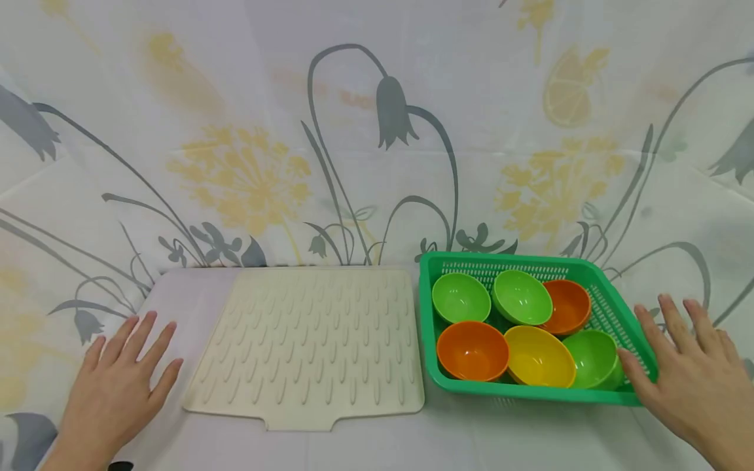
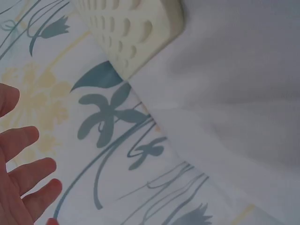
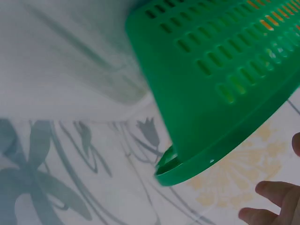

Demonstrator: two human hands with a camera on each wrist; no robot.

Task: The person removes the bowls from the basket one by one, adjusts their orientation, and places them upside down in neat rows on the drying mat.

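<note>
My left hand (image 1: pixel 120 379) is spread with straight fingers to the left of a cream ridged mat (image 1: pixel 312 340), holding nothing. On the right, my right hand (image 1: pixel 695 373) has its fingers extended and overlaps the right rim of a green plastic basket (image 1: pixel 432 366) in the head view. Inside the basket are several small bowls: an orange bowl (image 1: pixel 473 351) and a yellow bowl (image 1: pixel 540 358) in front, a green bowl (image 1: pixel 591 358) beside them, and more green and orange ones behind. The right wrist view shows the basket's slotted side wall (image 3: pixel 187 89) near the fingers.
A white tablecloth (image 1: pixel 377 445) covers the surface. Behind it hangs a pale curtain (image 1: pixel 265 85) with grey and yellow flowers, right at the back edges of mat and basket. A small dark object (image 1: pixel 120 466) shows at the bottom left edge.
</note>
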